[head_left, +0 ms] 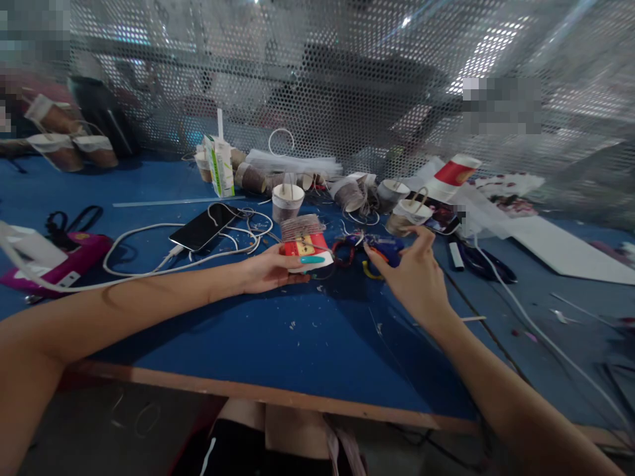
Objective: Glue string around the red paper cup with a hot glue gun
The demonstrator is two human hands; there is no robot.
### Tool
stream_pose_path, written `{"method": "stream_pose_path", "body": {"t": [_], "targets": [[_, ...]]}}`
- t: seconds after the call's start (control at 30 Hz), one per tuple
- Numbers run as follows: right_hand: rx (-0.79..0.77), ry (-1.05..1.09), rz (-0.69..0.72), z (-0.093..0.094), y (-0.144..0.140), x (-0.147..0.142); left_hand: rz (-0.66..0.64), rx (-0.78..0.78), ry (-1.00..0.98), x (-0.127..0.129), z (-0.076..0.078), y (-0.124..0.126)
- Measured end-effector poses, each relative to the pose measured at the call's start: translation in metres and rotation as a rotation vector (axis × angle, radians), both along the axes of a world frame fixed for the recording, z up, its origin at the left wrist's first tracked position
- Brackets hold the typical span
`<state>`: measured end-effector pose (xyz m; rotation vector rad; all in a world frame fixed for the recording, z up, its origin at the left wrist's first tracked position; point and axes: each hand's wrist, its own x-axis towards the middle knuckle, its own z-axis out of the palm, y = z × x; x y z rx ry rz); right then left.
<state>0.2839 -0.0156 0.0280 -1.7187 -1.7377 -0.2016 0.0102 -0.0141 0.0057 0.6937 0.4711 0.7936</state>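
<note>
My left hand (270, 270) grips a red and white paper cup (306, 247), tilted on its side just above the table. Grey-brown cord is wound around the cup's far part. My right hand (421, 277) is open to the right, thumb and forefinger apart, nothing visible between them. Its thumb is near scissors with coloured handles (342, 252), partly hidden among dark blue items. Just beyond its fingers stands a cord-wrapped cup with a looped handle (409, 215). Another wrapped cup (288, 202) stands behind the one I hold.
A phone (203, 226) with a white cable lies left, near a purple box (74, 261). Several wrapped cups, a drink carton (221, 168) and a red-banded cup (455, 177) line the back. A perforated metal screen (297, 79) rises behind. Scraps dot the blue table (278, 350).
</note>
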Motion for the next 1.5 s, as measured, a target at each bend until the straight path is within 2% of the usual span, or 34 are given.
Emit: {"method": "stream_pose_path", "body": {"t": [0.07,0.13,0.2,0.23,0.3,0.33,0.4,0.5,0.6,0.73,0.93,1.03,1.1,1.17,1.23,1.37,1.5], "targets": [[0.044,0.019,-0.047,0.001,0.001,0.002,0.002,-0.013,-0.02,0.0,-0.001,0.001],[0.198,0.057,-0.006,0.007,-0.004,-0.003,-0.006,-0.014,-0.034,0.001,-0.002,0.002],[0.341,0.172,0.179,0.014,-0.016,-0.013,-0.021,-0.004,-0.03,0.001,-0.002,0.002],[0.354,0.283,0.343,0.018,-0.023,-0.02,-0.026,0.002,-0.022,0.0,-0.002,0.003],[0.225,0.564,0.743,0.023,-0.038,-0.033,-0.032,0.011,-0.006,0.0,-0.003,0.004],[0.114,0.645,0.822,0.024,-0.044,-0.038,-0.037,0.013,-0.002,0.0,-0.003,0.004],[-0.075,0.738,0.891,0.024,-0.053,-0.046,-0.056,0.017,-0.002,-0.001,-0.004,0.005],[-0.281,0.786,0.919,0.02,-0.057,-0.05,-0.08,0.037,-0.016,0.0,-0.003,0.004],[-0.353,0.854,0.94,0.017,-0.052,-0.05,-0.081,0.053,-0.003,0.001,-0.001,0.002],[-0.337,1.013,0.892,0.018,-0.043,-0.048,-0.112,0.052,0.025,0.001,0.001,0.0],[-0.364,1.21,0.611,0.01,-0.023,-0.038,-0.157,0.073,-0.004,-0.001,-0.002,0.0],[-0.21,1.229,0.554,0.007,-0.019,-0.035,-0.146,0.075,-0.008,0.0,-0.004,0.001],[-0.051,1.198,0.632,0.01,-0.023,-0.037,-0.113,0.073,-0.001,0.0,-0.004,0.0],[0.006,1.114,0.754,0.014,-0.032,-0.041,-0.083,0.073,0.02,0.002,-0.004,0.0],[-0.071,1.005,0.85,0.017,-0.041,-0.047,-0.073,0.093,0.051,0.003,-0.003,-0.002],[-0.27,0.863,0.943,0.018,-0.051,-0.052,-0.098,0.184,0.087,0.007,0.001,-0.005],[-0.279,0.913,0.948,0.017,-0.048,-0.052,-0.104,0.226,0.099,0.007,0.002,-0.006]]}}
